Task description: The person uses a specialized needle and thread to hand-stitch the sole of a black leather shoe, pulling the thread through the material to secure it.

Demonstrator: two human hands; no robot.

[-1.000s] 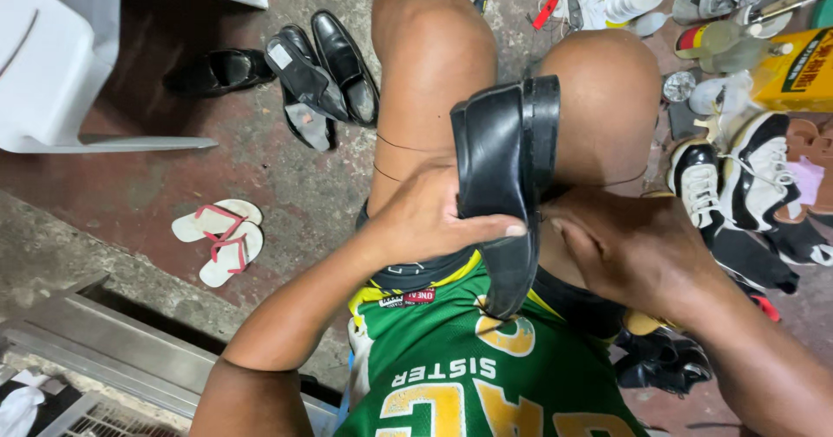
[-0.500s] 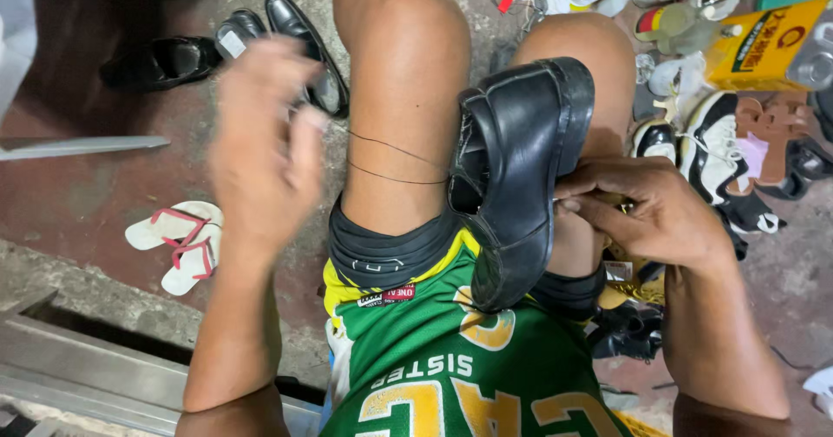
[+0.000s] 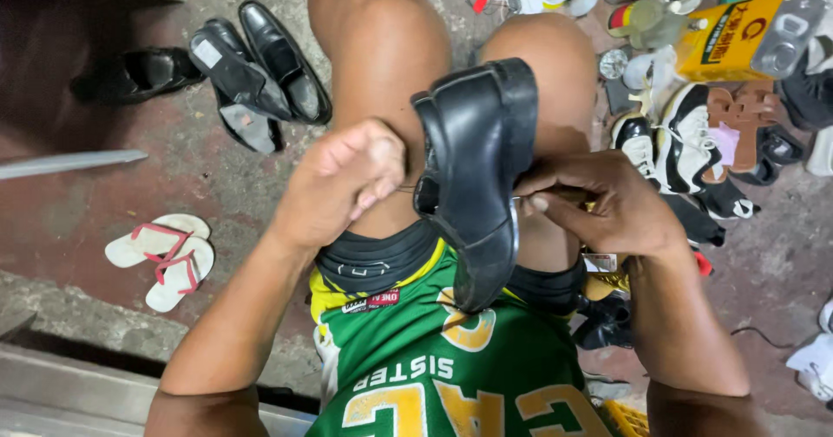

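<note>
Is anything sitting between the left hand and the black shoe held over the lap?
Nothing visible does. The left hand is fisted beside the black shoe, with only a narrow gap over the knee and a thin thread across it. The right hand touches the shoe's other side.

Our left hand comes back down beside the shoe

Half a second ago we had our left hand [image 3: 343, 185] lifted open above the left knee; now it is curled and lowered just beside the black shoe [image 3: 477, 168], a thin thread running between them, while a second ago it gripped the shoe's upper.
</note>
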